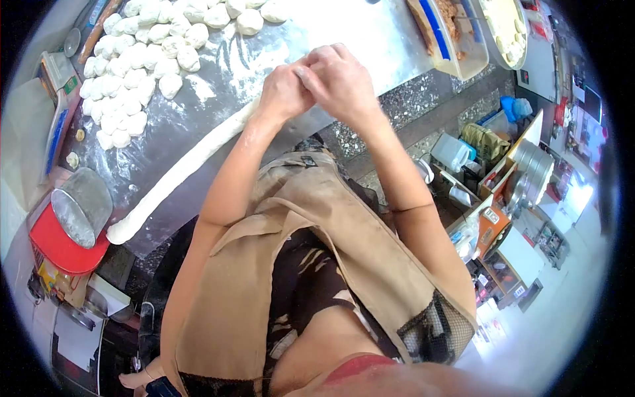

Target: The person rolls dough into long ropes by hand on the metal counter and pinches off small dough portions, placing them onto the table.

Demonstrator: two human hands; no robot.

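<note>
A long white dough rope (178,175) runs diagonally along the near side of the metal work surface, and its upper end goes out of sight under my left hand (286,91). That hand is closed around the rope's end. Pressed against it, my right hand (340,79) has its fingers curled and pinched together; whatever lies between them is hidden. Many small dough pieces (149,63) sit in a cluster on the floured metal surface (278,46), left of my hands.
At the upper right stands a plastic tub (463,46) of brownish filling, beside a round bowl (506,33) with pale contents. A floury metal bowl (83,205) rests on a red stool (56,241) at left. Boxes and shelves fill the right side.
</note>
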